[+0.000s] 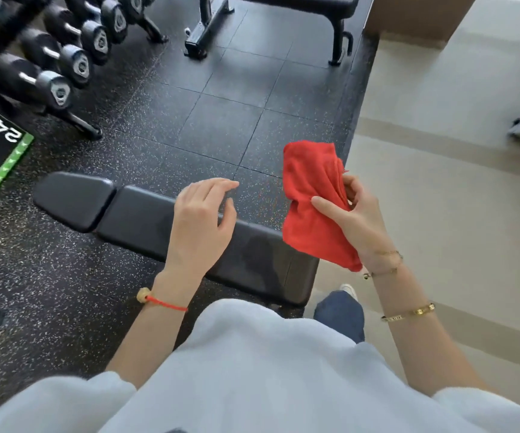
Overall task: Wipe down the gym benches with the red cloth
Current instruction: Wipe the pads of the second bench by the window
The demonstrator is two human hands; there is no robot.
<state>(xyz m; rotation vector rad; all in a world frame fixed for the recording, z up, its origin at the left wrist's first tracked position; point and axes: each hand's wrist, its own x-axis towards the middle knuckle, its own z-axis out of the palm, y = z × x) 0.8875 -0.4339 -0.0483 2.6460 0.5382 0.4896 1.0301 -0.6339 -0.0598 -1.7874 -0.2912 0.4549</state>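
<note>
Red cloth [311, 207] clamped in right grip [354, 214], held clear of bench [146, 220]; left grip [204, 214] relaxed apart. Next: lower cloth onto pad.

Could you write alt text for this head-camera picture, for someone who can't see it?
Seen from above, a person's right hand holds a bunched red cloth in the air above the near end of a black padded gym bench, while the left hand hovers open over the bench. Behind stand a dumbbell rack and a second bench.
</note>
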